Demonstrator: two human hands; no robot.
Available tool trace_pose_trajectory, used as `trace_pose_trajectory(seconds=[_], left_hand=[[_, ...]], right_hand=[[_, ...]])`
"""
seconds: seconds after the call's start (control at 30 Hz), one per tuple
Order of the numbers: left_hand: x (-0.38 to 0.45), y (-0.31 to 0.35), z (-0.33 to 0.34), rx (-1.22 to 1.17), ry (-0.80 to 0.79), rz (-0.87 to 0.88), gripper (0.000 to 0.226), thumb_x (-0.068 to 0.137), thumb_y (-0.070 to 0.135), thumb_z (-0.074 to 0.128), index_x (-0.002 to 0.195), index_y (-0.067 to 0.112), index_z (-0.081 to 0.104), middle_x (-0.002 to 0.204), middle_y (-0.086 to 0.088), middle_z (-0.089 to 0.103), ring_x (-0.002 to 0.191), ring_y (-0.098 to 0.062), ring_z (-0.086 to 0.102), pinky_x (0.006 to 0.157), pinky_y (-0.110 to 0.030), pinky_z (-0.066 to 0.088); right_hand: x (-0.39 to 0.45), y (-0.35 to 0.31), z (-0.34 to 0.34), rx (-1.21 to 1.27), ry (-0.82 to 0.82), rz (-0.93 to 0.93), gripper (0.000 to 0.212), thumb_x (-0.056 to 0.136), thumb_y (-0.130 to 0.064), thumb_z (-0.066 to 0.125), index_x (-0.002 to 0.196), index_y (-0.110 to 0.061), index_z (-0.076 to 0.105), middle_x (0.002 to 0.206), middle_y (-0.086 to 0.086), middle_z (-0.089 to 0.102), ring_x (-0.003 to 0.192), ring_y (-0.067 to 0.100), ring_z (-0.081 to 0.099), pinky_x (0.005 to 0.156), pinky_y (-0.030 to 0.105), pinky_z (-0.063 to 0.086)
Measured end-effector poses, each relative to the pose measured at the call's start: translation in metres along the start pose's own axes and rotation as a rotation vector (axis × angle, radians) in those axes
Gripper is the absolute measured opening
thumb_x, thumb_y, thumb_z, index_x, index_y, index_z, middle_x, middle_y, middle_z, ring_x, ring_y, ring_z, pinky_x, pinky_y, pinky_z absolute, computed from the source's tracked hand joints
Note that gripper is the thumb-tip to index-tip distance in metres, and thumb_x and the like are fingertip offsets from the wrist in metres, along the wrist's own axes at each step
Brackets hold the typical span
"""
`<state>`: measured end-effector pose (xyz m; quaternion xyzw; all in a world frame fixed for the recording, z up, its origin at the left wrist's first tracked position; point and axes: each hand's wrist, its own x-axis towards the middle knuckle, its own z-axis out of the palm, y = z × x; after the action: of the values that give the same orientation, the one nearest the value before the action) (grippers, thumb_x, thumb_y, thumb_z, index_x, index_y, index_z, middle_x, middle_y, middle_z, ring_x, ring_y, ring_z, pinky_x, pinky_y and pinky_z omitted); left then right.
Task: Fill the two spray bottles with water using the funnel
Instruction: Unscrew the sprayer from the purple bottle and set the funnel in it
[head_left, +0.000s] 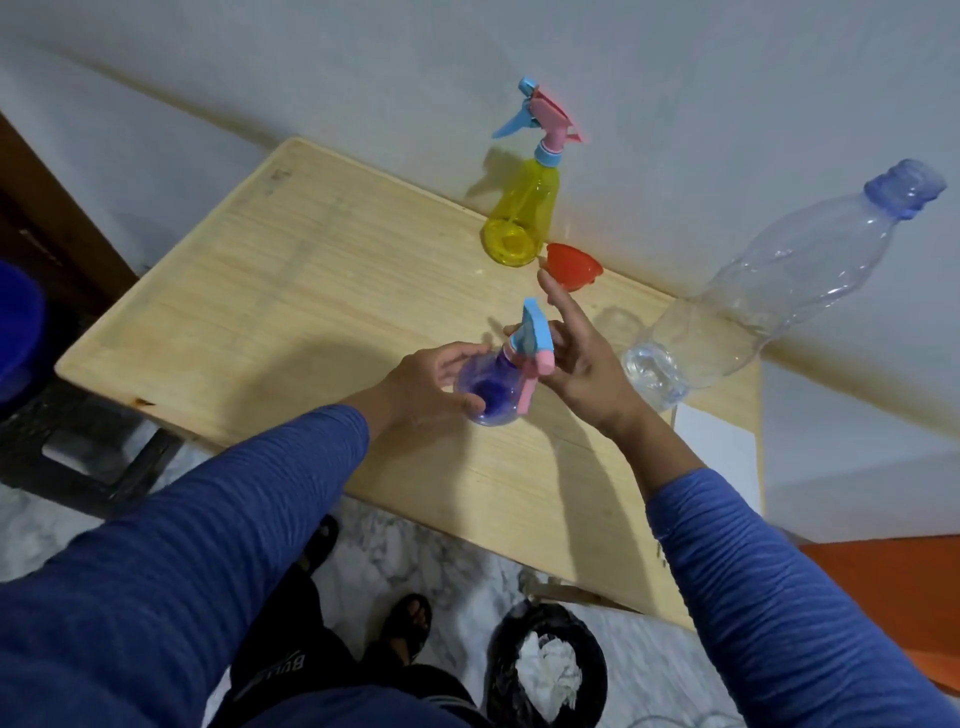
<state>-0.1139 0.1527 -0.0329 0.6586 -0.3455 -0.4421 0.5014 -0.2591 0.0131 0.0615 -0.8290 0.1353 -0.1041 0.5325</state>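
Observation:
A blue spray bottle (491, 387) with a blue and pink spray head stands on the wooden table (291, 291). My left hand (434, 387) grips its body. At its spray head my right hand (576, 358) touches it with the palm and thumb, the forefinger stretched out. A yellow spray bottle (522, 218) with its spray head on stands at the table's far edge by the wall. Right of it lies a red funnel (574, 266), mouth up. A big clear water bottle (769, 291) with a blue cap stands at the right, with a little water in its bottom.
The table stands against a white wall. A white sheet (714, 447) lies at the table's right edge. On the marble floor below stand a black bin (545, 670) with crumpled paper and, at the left, a dark stool (78, 447).

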Motion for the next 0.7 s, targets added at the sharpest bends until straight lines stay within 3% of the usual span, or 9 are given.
trace_pose_trajectory(seconds=[0.1, 0.17, 0.23, 0.3, 0.37, 0.43, 0.53, 0.6, 0.7], left_hand=[[0.0026, -0.0030, -0.0010, 0.002, -0.023, -0.005, 0.094, 0.049, 0.040, 0.086, 0.133, 0.020, 0.048, 0.133, 0.006, 0.055, 0.123, -0.009, 0.052, 0.104, -0.030, 0.043], [0.0019, -0.0033, -0.0009, -0.010, -0.029, -0.002, 0.100, 0.044, 0.048, 0.087, 0.132, 0.021, 0.048, 0.133, 0.007, 0.054, 0.122, -0.007, 0.052, 0.103, -0.026, 0.043], [-0.0001, -0.0018, -0.0014, -0.019, -0.032, 0.000, 0.102, 0.041, 0.055, 0.086, 0.130, 0.024, 0.047, 0.130, 0.010, 0.054, 0.119, -0.003, 0.053, 0.098, -0.015, 0.043], [-0.0006, -0.0007, -0.0009, 0.000, -0.035, -0.004, 0.092, 0.052, 0.042, 0.086, 0.133, 0.023, 0.046, 0.129, 0.011, 0.053, 0.121, -0.006, 0.052, 0.094, -0.010, 0.042], [-0.0005, -0.0008, -0.0001, 0.010, -0.031, -0.004, 0.081, 0.063, 0.021, 0.085, 0.134, 0.021, 0.045, 0.129, 0.010, 0.052, 0.124, -0.010, 0.050, 0.096, -0.012, 0.041], [0.0000, -0.0009, -0.0006, 0.018, -0.028, -0.001, 0.083, 0.061, 0.024, 0.086, 0.134, 0.022, 0.045, 0.130, 0.008, 0.052, 0.124, -0.010, 0.050, 0.100, -0.018, 0.040], [-0.0017, 0.0026, -0.0017, 0.039, -0.043, -0.008, 0.089, 0.058, 0.037, 0.084, 0.135, 0.022, 0.043, 0.133, 0.005, 0.052, 0.123, -0.011, 0.051, 0.102, -0.021, 0.040], [-0.0022, 0.0032, -0.0018, 0.040, -0.044, -0.009, 0.094, 0.054, 0.046, 0.080, 0.137, 0.022, 0.043, 0.135, 0.004, 0.051, 0.121, -0.009, 0.051, 0.102, -0.022, 0.041], [-0.0011, 0.0031, -0.0007, 0.039, -0.052, -0.010, 0.087, 0.063, 0.035, 0.081, 0.139, 0.021, 0.042, 0.136, 0.004, 0.051, 0.123, -0.011, 0.051, 0.100, -0.019, 0.043]], right_hand=[[0.0019, -0.0013, 0.0026, -0.048, -0.013, -0.016, 0.085, 0.076, -0.020, 0.074, 0.141, -0.041, 0.024, 0.129, -0.027, 0.045, 0.114, 0.018, 0.055, 0.102, 0.044, 0.046], [0.0029, -0.0032, 0.0042, -0.023, 0.041, -0.009, 0.087, 0.071, -0.018, 0.075, 0.142, -0.035, 0.027, 0.111, -0.009, 0.058, 0.100, 0.015, 0.059, 0.100, 0.036, 0.047], [0.0008, -0.0027, 0.0023, 0.019, 0.034, 0.002, 0.083, 0.076, -0.012, 0.066, 0.146, -0.024, 0.024, 0.081, -0.014, 0.063, 0.081, 0.001, 0.063, 0.096, 0.021, 0.046], [-0.0032, -0.0034, 0.0010, 0.029, -0.017, 0.011, 0.079, 0.080, -0.010, 0.058, 0.148, -0.022, 0.019, 0.079, -0.014, 0.064, 0.075, -0.001, 0.065, 0.095, 0.026, 0.049], [-0.0027, -0.0060, 0.0030, 0.030, -0.042, -0.008, 0.085, 0.078, -0.013, 0.066, 0.147, -0.030, 0.018, 0.097, -0.011, 0.064, 0.092, 0.004, 0.064, 0.099, 0.037, 0.049], [0.0010, -0.0079, 0.0054, 0.029, -0.029, -0.021, 0.091, 0.071, -0.029, 0.077, 0.142, -0.041, 0.021, 0.108, -0.006, 0.060, 0.099, 0.016, 0.062, 0.096, 0.044, 0.050], [0.0041, -0.0053, 0.0049, 0.025, -0.032, -0.007, 0.087, 0.063, -0.078, 0.059, 0.138, -0.049, 0.025, 0.102, 0.013, 0.061, 0.081, 0.022, 0.064, 0.076, 0.023, 0.056], [0.0031, -0.0050, 0.0033, 0.032, -0.057, 0.014, 0.078, 0.074, -0.067, 0.061, 0.140, -0.048, 0.022, 0.106, 0.019, 0.061, 0.087, 0.021, 0.064, 0.072, 0.014, 0.052], [0.0018, -0.0007, 0.0001, 0.030, -0.076, 0.017, 0.076, 0.081, -0.023, 0.065, 0.144, -0.035, 0.025, 0.127, 0.001, 0.055, 0.114, 0.017, 0.059, 0.088, 0.024, 0.053]])
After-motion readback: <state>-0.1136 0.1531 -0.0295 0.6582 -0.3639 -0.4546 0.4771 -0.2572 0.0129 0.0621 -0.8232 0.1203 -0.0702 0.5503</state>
